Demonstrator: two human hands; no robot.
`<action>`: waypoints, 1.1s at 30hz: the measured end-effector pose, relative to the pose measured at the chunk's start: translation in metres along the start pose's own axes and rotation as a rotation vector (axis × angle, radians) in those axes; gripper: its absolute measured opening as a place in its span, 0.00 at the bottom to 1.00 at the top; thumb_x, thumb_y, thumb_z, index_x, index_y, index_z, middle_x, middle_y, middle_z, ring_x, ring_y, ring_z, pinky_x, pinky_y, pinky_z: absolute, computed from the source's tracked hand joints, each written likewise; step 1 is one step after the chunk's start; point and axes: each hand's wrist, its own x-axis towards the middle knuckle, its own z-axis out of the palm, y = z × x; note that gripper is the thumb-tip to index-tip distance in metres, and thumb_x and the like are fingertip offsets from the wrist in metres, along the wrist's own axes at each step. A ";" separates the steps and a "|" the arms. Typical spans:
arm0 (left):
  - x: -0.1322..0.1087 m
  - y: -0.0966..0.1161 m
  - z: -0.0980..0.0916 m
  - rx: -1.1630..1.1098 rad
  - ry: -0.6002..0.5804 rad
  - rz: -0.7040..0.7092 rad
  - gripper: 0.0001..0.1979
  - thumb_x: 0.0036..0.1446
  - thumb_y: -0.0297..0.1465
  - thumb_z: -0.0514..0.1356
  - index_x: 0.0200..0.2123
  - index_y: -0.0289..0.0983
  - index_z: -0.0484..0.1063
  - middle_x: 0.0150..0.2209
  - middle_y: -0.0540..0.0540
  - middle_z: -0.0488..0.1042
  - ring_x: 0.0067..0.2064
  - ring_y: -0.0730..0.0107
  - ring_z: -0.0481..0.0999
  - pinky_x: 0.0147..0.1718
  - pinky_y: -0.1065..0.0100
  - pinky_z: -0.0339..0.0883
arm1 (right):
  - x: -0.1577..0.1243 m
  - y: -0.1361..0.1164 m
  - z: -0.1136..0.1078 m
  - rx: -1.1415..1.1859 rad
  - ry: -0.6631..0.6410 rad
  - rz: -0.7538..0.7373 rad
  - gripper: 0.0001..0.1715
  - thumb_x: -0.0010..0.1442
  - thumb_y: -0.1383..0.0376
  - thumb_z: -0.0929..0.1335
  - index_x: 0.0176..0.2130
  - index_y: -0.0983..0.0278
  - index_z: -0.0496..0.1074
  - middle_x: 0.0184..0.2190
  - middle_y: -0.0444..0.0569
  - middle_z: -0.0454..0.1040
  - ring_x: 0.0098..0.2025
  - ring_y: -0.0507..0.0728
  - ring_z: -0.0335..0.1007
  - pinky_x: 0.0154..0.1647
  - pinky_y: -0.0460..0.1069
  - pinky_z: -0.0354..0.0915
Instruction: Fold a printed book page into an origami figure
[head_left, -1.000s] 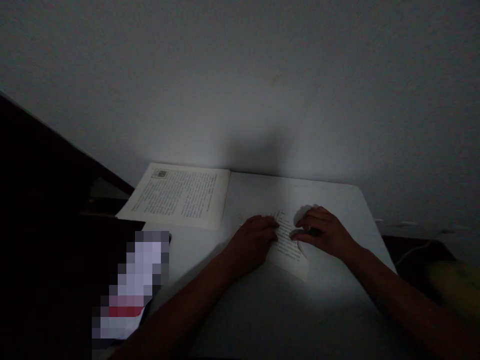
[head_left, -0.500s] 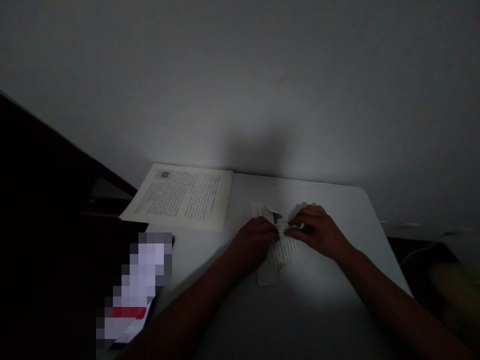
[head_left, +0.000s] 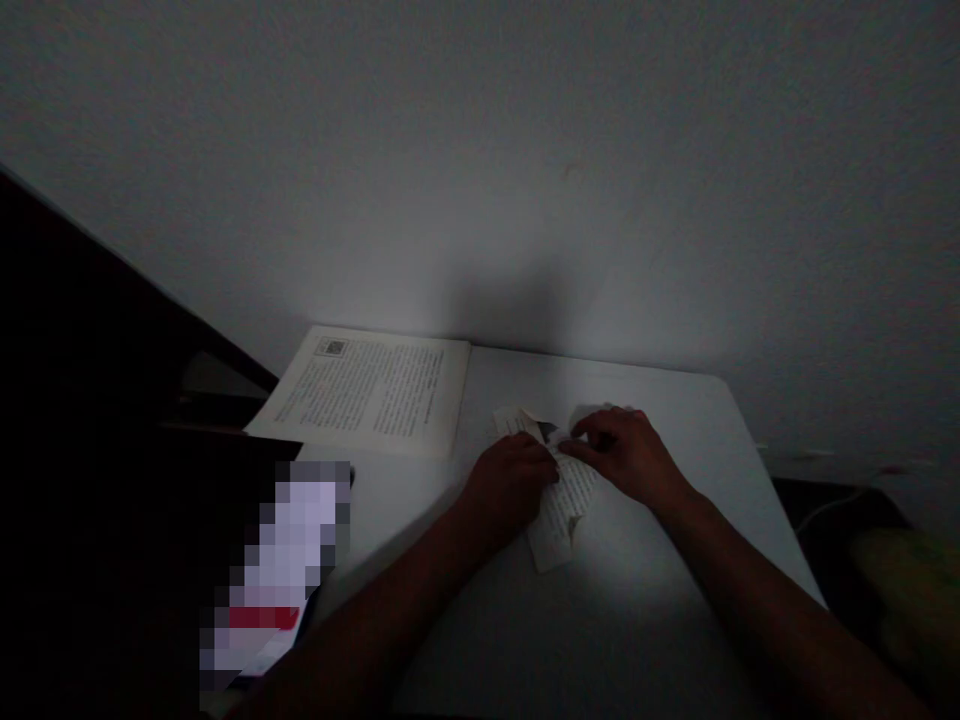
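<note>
A folded piece of printed paper lies on the white table in front of me, with a strip sticking out at its upper left and lower end. My left hand rests over its left side, fingers curled and pressed onto it. From the right, my right hand pinches the upper edge of the paper between thumb and fingers. A small dark gap shows at the top of the fold between the hands. The left palm hides part of the strip.
A stack of printed sheets lies at the table's back left, its corner past the edge. A phone with a lit, blurred screen is at the left. The table stands against a grey wall. A thin cable runs at the right.
The folded paper has turned slightly, its lower end swinging right and its upper end left. My right hand has shifted a little left, closer to my left hand.
</note>
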 end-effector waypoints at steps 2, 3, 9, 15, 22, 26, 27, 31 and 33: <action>0.000 0.001 0.001 -0.016 0.004 0.006 0.10 0.57 0.20 0.54 0.32 0.33 0.75 0.35 0.46 0.77 0.39 0.68 0.71 0.42 0.67 0.67 | 0.003 -0.005 0.002 -0.021 0.007 0.037 0.16 0.57 0.52 0.67 0.28 0.60 0.74 0.20 0.43 0.72 0.26 0.53 0.67 0.33 0.49 0.57; 0.000 0.002 0.002 -0.022 0.005 0.010 0.10 0.57 0.20 0.54 0.32 0.33 0.75 0.35 0.46 0.77 0.40 0.68 0.71 0.42 0.67 0.68 | 0.005 -0.008 0.003 -0.037 0.010 0.054 0.16 0.57 0.52 0.67 0.28 0.60 0.74 0.21 0.43 0.72 0.26 0.53 0.67 0.33 0.49 0.57; -0.002 0.008 0.004 -0.047 -0.030 0.056 0.11 0.55 0.19 0.53 0.33 0.34 0.74 0.40 0.45 0.76 0.44 0.67 0.71 0.43 0.67 0.68 | 0.014 -0.017 0.007 -0.119 0.000 0.087 0.15 0.58 0.54 0.66 0.28 0.60 0.74 0.24 0.45 0.74 0.29 0.55 0.69 0.37 0.51 0.58; -0.004 0.007 -0.011 -0.066 0.206 -0.033 0.12 0.53 0.19 0.53 0.37 0.34 0.73 0.39 0.43 0.75 0.42 0.66 0.70 0.44 0.62 0.67 | 0.003 -0.017 -0.012 0.168 0.034 -0.021 0.10 0.61 0.61 0.65 0.32 0.62 0.73 0.30 0.47 0.74 0.35 0.55 0.70 0.40 0.51 0.63; -0.006 0.004 -0.023 -0.049 0.116 -0.172 0.16 0.50 0.23 0.57 0.44 0.34 0.70 0.46 0.41 0.70 0.48 0.62 0.67 0.50 0.60 0.64 | -0.047 -0.031 -0.031 0.197 0.194 -0.088 0.07 0.56 0.67 0.69 0.39 0.62 0.71 0.36 0.50 0.71 0.40 0.56 0.69 0.40 0.51 0.67; -0.004 0.008 -0.021 -0.043 -0.012 -0.152 0.12 0.53 0.25 0.57 0.42 0.34 0.71 0.44 0.42 0.71 0.47 0.62 0.68 0.48 0.61 0.65 | -0.069 -0.029 -0.025 0.162 0.016 -0.139 0.18 0.56 0.65 0.70 0.47 0.61 0.68 0.45 0.53 0.68 0.48 0.59 0.66 0.46 0.53 0.68; -0.004 0.008 -0.021 -0.037 -0.031 -0.153 0.11 0.53 0.25 0.57 0.41 0.34 0.71 0.43 0.42 0.71 0.46 0.63 0.68 0.48 0.61 0.65 | -0.073 -0.027 -0.024 0.154 -0.019 -0.140 0.19 0.56 0.64 0.69 0.48 0.61 0.67 0.48 0.54 0.67 0.51 0.59 0.65 0.47 0.54 0.68; -0.005 0.009 -0.022 -0.018 -0.072 -0.179 0.12 0.52 0.30 0.61 0.42 0.35 0.71 0.44 0.42 0.70 0.47 0.61 0.66 0.49 0.60 0.64 | -0.081 -0.023 -0.021 0.126 -0.117 -0.144 0.24 0.54 0.60 0.71 0.50 0.59 0.66 0.53 0.54 0.63 0.55 0.61 0.61 0.51 0.56 0.67; -0.005 0.010 -0.024 -0.029 -0.089 -0.188 0.19 0.48 0.36 0.65 0.43 0.35 0.71 0.46 0.42 0.69 0.48 0.58 0.65 0.49 0.58 0.63 | -0.082 -0.023 -0.022 0.109 -0.150 -0.146 0.27 0.53 0.59 0.71 0.52 0.59 0.65 0.54 0.54 0.62 0.57 0.62 0.60 0.52 0.57 0.67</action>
